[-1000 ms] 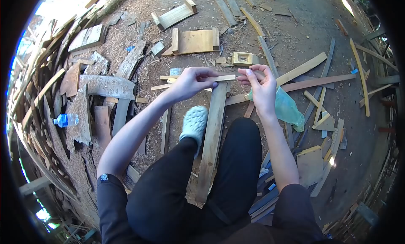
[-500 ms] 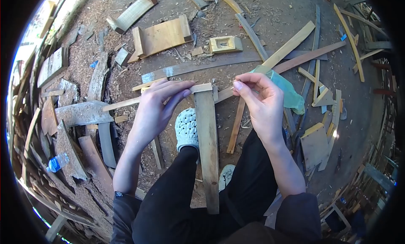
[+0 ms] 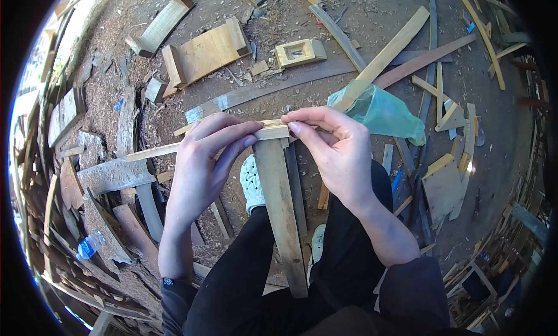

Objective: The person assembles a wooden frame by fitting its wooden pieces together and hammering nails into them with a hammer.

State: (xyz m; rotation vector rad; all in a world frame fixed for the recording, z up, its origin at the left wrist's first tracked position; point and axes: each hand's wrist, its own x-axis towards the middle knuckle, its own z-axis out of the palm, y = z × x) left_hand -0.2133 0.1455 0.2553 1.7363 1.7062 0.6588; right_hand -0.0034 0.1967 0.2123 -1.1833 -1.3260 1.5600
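My left hand point(image 3: 203, 147) is closed on a thin wooden strip point(image 3: 152, 152), thumb below and fingers above. The strip lies across the top end of a long wooden board point(image 3: 280, 214), which slants down between my legs. My right hand point(image 3: 334, 147) is pinched at the strip's right end, its fingertips close to the joint with the board. Whatever sits between those fingertips is too small to make out. Behind the joint, a second narrow board point(image 3: 295, 190) shows beside the long one.
A green plastic bag point(image 3: 383, 112) lies just beyond my right hand. Ahead on the ground are a wooden hand plane body point(image 3: 300, 53) and a board with end blocks point(image 3: 209, 52). A plastic bottle point(image 3: 91, 245) lies at left, among scrap wood; crossed planks point(image 3: 392, 45) lie ahead right.
My right hand has moved left, from a gap beside the board to the strip's end. The left hand stays on the strip. The view has shifted slightly.
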